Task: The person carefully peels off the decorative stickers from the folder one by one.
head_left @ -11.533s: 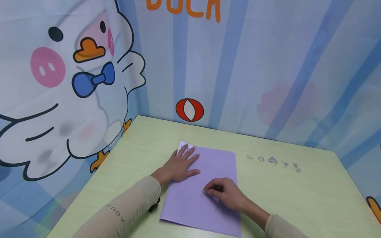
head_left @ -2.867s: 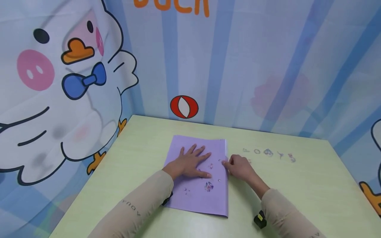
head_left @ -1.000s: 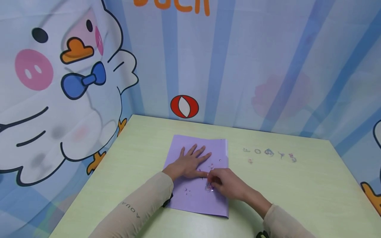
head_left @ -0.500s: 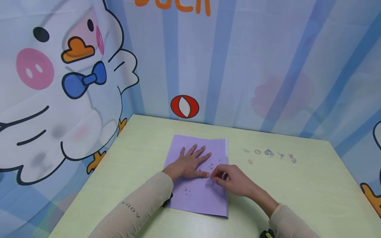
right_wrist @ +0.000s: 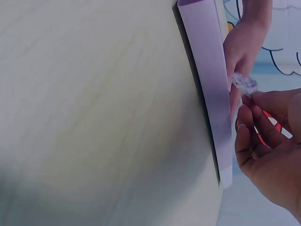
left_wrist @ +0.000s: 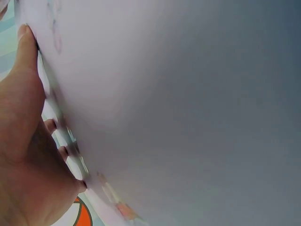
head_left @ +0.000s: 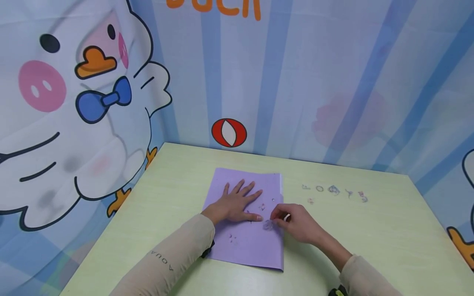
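A purple sheet, which looks like a folded folder, lies on the table with its near edge toward me. My left hand rests flat on its middle, fingers spread. Between the thumb and fingertips of my right hand is a small clear, purplish sticker, held over the sheet's right part. The right wrist view shows this sticker jutting from the pinch, see-through and slightly crumpled. Small printed stickers show on the sheet below my left hand, and a pinkish one lies near its fingers.
On the pale table, right of the sheet, a row of small clear stickers is laid out, with a pink one below it. A printed duck backdrop stands behind the table's far edge.
The sheet's sticker-bearing side has come up since the earliest frame. My right hand went from its right edge to a colourful sticker, lifted it off and moved slightly right; the left hand stays put.
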